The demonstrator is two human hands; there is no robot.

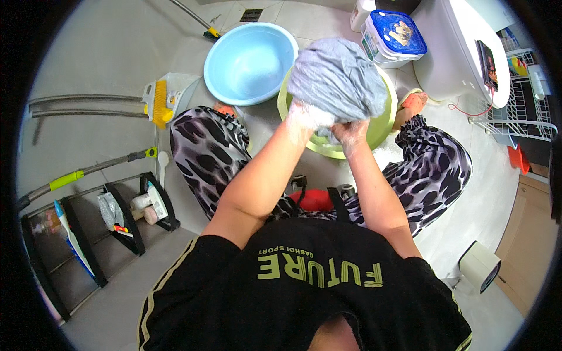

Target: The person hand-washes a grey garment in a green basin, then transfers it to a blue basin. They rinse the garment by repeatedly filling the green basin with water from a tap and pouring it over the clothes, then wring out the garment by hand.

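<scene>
A bunched wet grey-blue cloth point(338, 79) is held up over a light-green basin point(386, 118), hiding much of it. My left hand point(307, 116), coated in white suds, grips the cloth from its lower left side; most of the fingers are hidden behind the fabric. Under the lower right part of the cloth, my right hand point(352, 131) is closed on it, with some suds on the wrist. A bit of fabric hangs between the two hands into the basin. Beside it on the left sits a light-blue plastic basin point(252, 66).
A white tub with a blue lid point(397, 33) stands beyond the green basin. On the white fixture point(456, 57) at right rests a phone point(487, 66) with a red cable. Left are a broom point(160, 105), a dustpan point(186, 90) and a black rack point(85, 241). A floor drain point(252, 16) lies far ahead.
</scene>
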